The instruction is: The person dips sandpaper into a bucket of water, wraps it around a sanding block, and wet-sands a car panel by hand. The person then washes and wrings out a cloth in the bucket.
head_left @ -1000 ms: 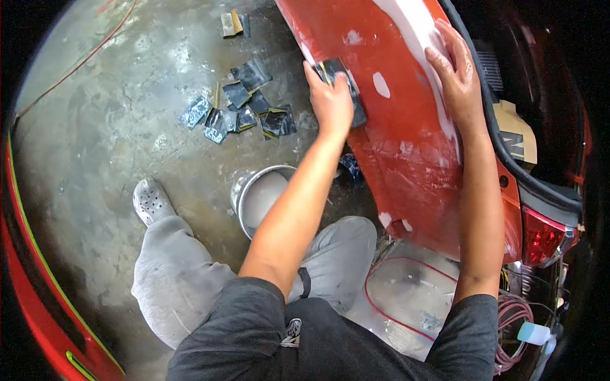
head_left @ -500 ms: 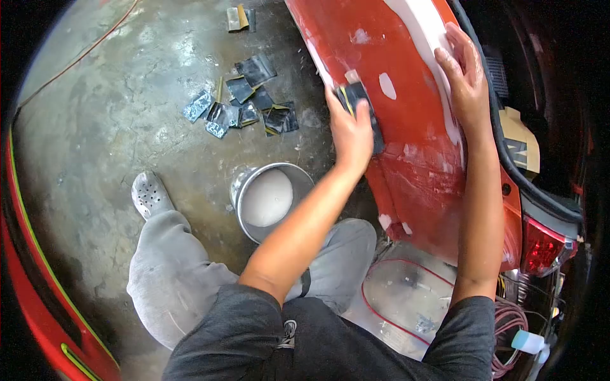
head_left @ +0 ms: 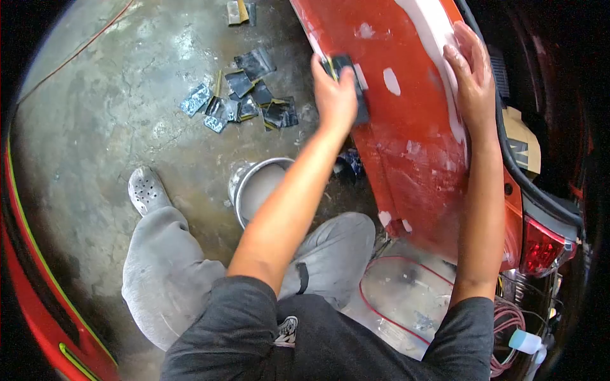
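Observation:
My left hand (head_left: 337, 101) grips a dark sanding block (head_left: 354, 89), thumb on top, against the left edge of a red car panel (head_left: 406, 171). Whitish filler patches and dusty smears mark the panel. Along its right side runs a broad white strip (head_left: 427, 28). My right hand (head_left: 473, 79) lies by that strip at the panel's right edge, fingers extended and holding nothing. Its fingertips look wet or dusty.
Several dark sandpaper pieces (head_left: 244, 95) are scattered on the concrete floor. A metal bucket (head_left: 236, 190) of cloudy liquid stands by my knee, partly behind my left forearm. A tail light (head_left: 543, 246), a red hose (head_left: 363, 286) and a pale bottle (head_left: 526, 341) are at the right.
My left hand and the sanding block have moved up and slightly left along the panel's edge. My left forearm now covers more of the bucket. My right hand stays nearly in place.

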Tool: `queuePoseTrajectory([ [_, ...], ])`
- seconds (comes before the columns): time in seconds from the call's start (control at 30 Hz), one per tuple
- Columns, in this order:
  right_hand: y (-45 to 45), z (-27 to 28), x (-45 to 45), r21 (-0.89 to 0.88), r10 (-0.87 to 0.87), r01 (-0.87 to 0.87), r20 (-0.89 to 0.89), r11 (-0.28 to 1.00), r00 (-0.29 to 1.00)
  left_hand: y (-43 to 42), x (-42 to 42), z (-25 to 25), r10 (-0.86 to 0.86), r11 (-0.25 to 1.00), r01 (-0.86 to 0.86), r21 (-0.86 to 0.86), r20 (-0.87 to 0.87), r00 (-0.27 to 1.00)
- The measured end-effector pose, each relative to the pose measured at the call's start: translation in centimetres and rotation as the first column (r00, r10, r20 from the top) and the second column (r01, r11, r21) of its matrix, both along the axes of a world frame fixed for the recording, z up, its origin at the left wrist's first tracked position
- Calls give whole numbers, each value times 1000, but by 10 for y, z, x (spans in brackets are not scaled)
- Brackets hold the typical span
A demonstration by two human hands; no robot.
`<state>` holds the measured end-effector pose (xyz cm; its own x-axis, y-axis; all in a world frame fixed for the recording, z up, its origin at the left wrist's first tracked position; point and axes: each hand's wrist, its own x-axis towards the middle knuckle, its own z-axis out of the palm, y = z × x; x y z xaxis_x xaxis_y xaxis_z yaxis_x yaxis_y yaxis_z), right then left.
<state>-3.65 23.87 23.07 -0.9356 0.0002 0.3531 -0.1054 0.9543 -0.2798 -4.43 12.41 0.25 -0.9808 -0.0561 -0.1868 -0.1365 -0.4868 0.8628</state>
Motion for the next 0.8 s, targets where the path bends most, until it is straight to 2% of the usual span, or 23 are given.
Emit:
queuePoseTrajectory([
  [0.07, -3, 0, 1, -8, -31, 31, 7, 999, 999, 3, -31, -10, 43, 997, -45, -66, -23, 999],
  [0.1, -3, -1, 1, 7, -33, 33, -3, 999, 999, 3, -21, -7, 44, 997, -43, -71, 8, 999],
  [0.13, -3, -2, -1, 21, -34, 34, -20, 999, 999, 2, -4, -1, 38, 999, -39, -7, -27, 999],
  [0.2, -4, -1, -2, 110, -32, 35, -28, 993, 999, 9, 41, 16, 64, 996, -64, -66, -2, 998],
  [0.23, -4, -2, 0, 154, -37, 41, -27, 987, 999, 13, 41, 16, 128, 985, -131, -111, -27, 991],
  [0.33, 0, 1, 0, 78, -34, 34, -2, 996, 999, -4, -8, 19, -13, 997, 2, 80, 133, 991],
  [0.37, -3, 2, 0, 48, -36, 36, 6, 998, 999, -10, -33, 14, -118, 980, 82, 180, 201, 972],
  [0.4, -3, 1, 3, 50, -34, 34, 16, 998, 999, -10, -45, 11, -25, 997, 15, 81, 117, 993],
  [0.47, -2, 2, -2, 54, -8, 7, 22, 999, 1000, -4, -18, 14, -3, 1000, 1, 20, 114, 993],
  [0.5, -2, 2, -2, 118, -19, 19, 2, 993, 1000, -5, 8, 24, 3, 1000, -4, 10, 66, 998],
  [0.53, -3, 3, -4, 86, -17, 16, 9, 996, 1000, 14, 34, 13, 116, 989, -118, -88, -26, 993],
  [0.6, -5, 1, -1, 22, -25, 24, 40, 999, 999, 14, 33, 16, 110, 986, -109, -126, 7, 994],
  [0.67, -2, 0, -2, -41, -28, 31, 62, 999, 998, -14, -8, 27, -59, 991, 42, 125, 133, 989],
  [0.7, -1, 0, 0, -61, -52, 57, 67, 997, 996, -4, -37, 8, -38, 988, 15, 152, 146, 989],
  [0.73, -1, 1, -1, -81, -67, 72, 67, 994, 996, -18, -45, 22, -76, 996, 66, 67, 146, 986],
  [0.77, 2, 0, -5, -109, -56, 61, 48, 992, 997, -13, -34, 21, -20, 1000, 19, 12, 106, 994],
  [0.8, 0, 1, -8, -49, -26, 27, 21, 998, 999, -5, -15, 19, 33, 999, -30, -42, 57, 998],
])
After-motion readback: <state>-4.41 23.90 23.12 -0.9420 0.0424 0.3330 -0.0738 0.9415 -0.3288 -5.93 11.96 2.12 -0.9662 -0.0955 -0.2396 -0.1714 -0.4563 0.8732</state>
